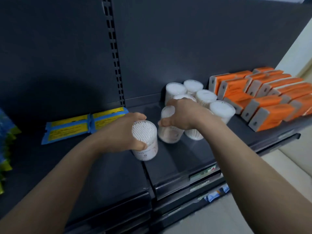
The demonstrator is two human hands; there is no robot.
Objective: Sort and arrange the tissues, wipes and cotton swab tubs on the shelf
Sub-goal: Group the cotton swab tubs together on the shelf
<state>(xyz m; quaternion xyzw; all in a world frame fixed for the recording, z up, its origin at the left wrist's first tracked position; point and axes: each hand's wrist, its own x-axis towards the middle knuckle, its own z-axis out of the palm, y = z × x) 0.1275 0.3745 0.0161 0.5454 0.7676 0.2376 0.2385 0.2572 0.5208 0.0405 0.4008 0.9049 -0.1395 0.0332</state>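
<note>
Tub (145, 140) in left hand (120, 132) — tub (170, 134) in right hand (184, 114).

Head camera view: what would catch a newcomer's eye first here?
Two bare hands meet at centre: the left hand grips a cotton swab tub near the front of the shelf, and the right hand grips another tub at the edge of a white tub cluster. Bright orange tissue packs fill the shelf's right side, and blue-and-yellow flat packs lie at left.
</note>
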